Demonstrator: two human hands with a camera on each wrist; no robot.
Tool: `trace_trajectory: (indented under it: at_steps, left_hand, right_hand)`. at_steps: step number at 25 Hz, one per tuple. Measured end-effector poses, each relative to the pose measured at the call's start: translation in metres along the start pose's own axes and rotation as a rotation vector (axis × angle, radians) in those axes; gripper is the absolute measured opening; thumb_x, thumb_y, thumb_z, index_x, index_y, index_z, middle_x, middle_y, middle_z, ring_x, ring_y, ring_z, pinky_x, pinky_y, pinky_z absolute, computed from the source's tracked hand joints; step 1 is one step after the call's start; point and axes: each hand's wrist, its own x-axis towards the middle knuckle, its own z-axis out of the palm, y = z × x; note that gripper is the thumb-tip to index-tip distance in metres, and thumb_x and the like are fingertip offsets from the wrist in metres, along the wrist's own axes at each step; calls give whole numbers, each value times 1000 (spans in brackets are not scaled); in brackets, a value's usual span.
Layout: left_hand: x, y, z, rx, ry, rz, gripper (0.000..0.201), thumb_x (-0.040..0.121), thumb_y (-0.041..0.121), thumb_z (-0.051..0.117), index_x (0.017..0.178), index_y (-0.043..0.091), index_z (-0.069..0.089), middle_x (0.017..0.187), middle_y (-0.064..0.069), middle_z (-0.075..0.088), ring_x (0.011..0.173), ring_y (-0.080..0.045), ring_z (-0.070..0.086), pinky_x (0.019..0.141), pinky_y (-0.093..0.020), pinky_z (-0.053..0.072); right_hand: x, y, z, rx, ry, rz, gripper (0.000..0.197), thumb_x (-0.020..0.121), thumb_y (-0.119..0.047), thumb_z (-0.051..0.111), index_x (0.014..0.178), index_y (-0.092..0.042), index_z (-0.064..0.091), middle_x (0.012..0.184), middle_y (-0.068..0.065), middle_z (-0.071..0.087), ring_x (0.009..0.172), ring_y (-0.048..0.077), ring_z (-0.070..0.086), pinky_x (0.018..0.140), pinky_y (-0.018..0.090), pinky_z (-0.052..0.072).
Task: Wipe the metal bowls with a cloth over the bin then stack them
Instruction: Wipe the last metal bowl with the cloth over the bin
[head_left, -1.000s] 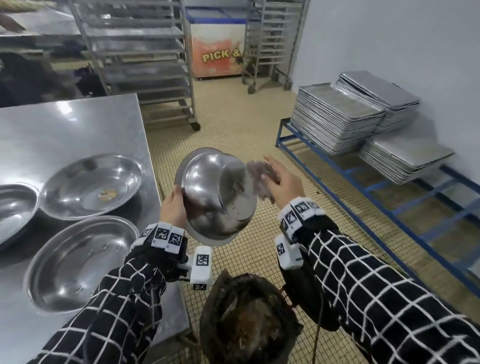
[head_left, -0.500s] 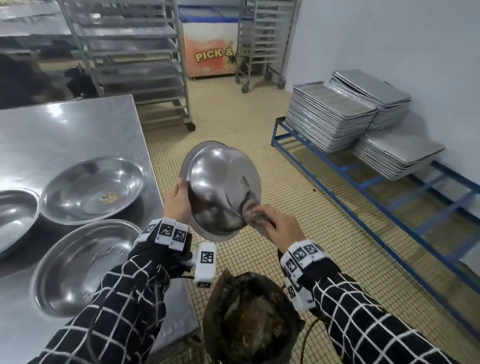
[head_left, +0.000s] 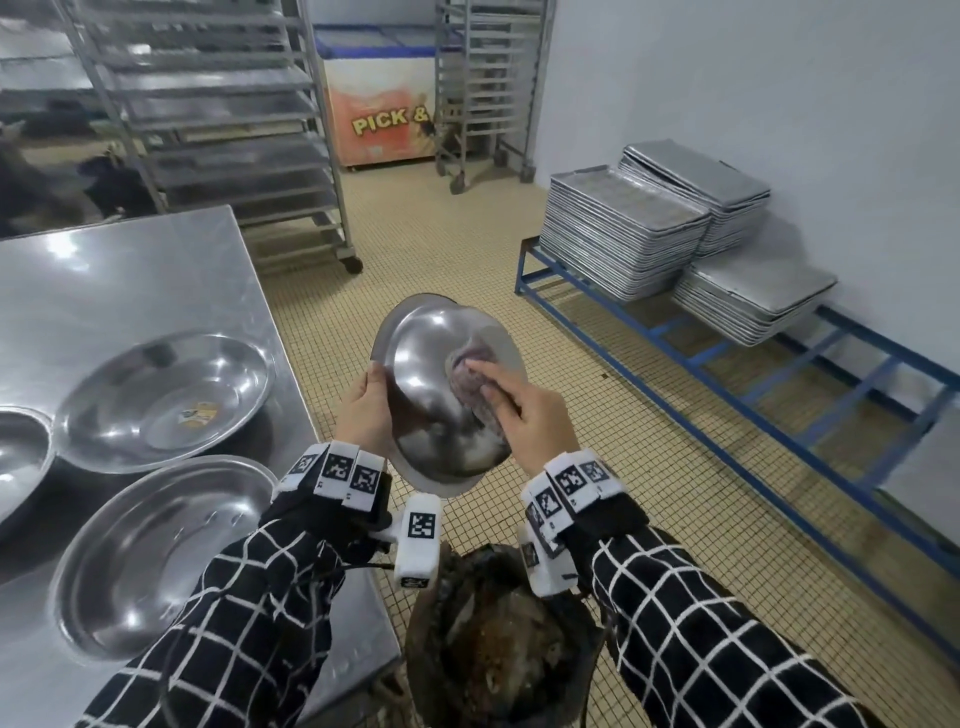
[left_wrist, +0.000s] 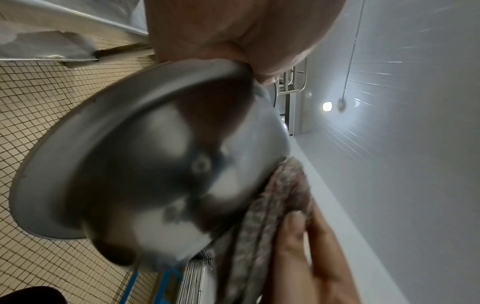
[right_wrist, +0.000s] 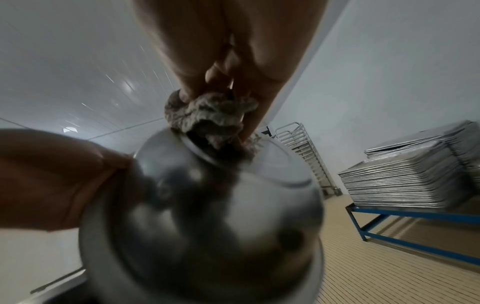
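I hold a metal bowl (head_left: 426, 395) tilted with its outer underside toward me, above the dark bin (head_left: 498, 644). My left hand (head_left: 366, 410) grips the bowl's left rim. My right hand (head_left: 524, 410) holds a bunched greyish cloth (head_left: 475, 384) and presses it against the bowl's base. The left wrist view shows the bowl (left_wrist: 145, 164) with the cloth (left_wrist: 272, 205) pushed on its far side. In the right wrist view my fingers pinch the cloth (right_wrist: 207, 117) on the bowl (right_wrist: 207, 216). Three more bowls lie on the steel table: a far one (head_left: 166, 400), a near one (head_left: 156, 551), and one cut off at the left (head_left: 21, 457).
The steel table (head_left: 130, 280) fills the left side. A low blue frame (head_left: 727, 364) with stacks of metal trays (head_left: 623, 228) runs along the right wall. Tray racks (head_left: 218, 130) and a chest freezer (head_left: 379, 119) stand at the back on the tiled floor.
My right hand has swept the cloth from the bowl's right side down to its lower edge and now up onto the middle of the base. The left hand keeps its hold on the rim.
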Motion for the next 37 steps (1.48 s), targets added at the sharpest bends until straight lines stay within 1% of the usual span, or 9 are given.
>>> trace_trajectory:
  at_steps: [7,14,20,24,26,28,31,34,37]
  left_hand:
    - [4,-2,-4,24,50,-15,37,98,47,41,100,20,65,106,-9,68,104,-28,62,101,-47,46]
    - [-12,-8,7,64,1,-24,30,100,43,40,89,27,62,97,0,65,99,-21,60,100,-41,45]
    - [-13,8,14,49,-79,4,31,99,46,42,87,28,64,100,-2,68,97,-20,62,97,-40,47]
    - [-1,14,8,10,-60,-3,30,96,48,45,92,28,66,107,-3,69,105,-23,63,102,-44,45]
    - [2,14,6,-7,-43,-7,31,95,49,46,92,27,67,108,-4,69,107,-24,63,103,-45,44]
    - [5,12,7,-31,-31,-4,33,95,47,46,91,23,67,106,-5,69,107,-28,63,102,-47,45]
    - [0,9,13,27,-18,18,34,99,43,41,87,21,63,102,-6,67,106,-29,61,101,-47,45]
    - [-7,6,20,57,-76,36,30,99,43,42,88,26,64,99,-3,68,99,-22,62,99,-44,46]
    - [-10,9,21,53,-116,44,29,98,43,44,87,25,65,97,-2,67,97,-21,62,98,-41,47]
  right_hand:
    - [-44,25,3,-104,-7,139,21,92,-24,58,112,-16,63,101,-4,68,87,3,61,78,21,56]
    - [-51,3,9,6,308,138,20,97,-23,48,114,-14,52,108,-1,62,92,6,62,69,9,50]
    - [-5,-1,3,-152,163,-5,58,98,-38,30,150,-16,18,156,-1,19,142,9,16,114,31,27]
    - [2,31,-25,-132,107,289,59,100,-36,35,151,-32,6,130,10,54,99,20,60,74,26,50]
    - [-21,40,-19,-130,79,318,60,100,-34,35,149,-40,1,111,11,61,87,16,62,78,33,55]
    - [-45,40,-3,-87,22,263,60,100,-33,34,148,-40,0,132,9,52,109,16,59,93,36,51]
    - [-52,21,20,-83,-6,24,57,100,-33,31,150,-27,3,158,-6,10,144,10,13,114,37,27]
    - [-25,2,20,-112,100,-104,55,100,-35,30,150,-19,15,158,-4,10,146,8,4,118,39,17]
    - [9,3,-3,-146,235,35,54,99,-39,31,149,-22,20,157,0,19,145,18,15,115,43,25]
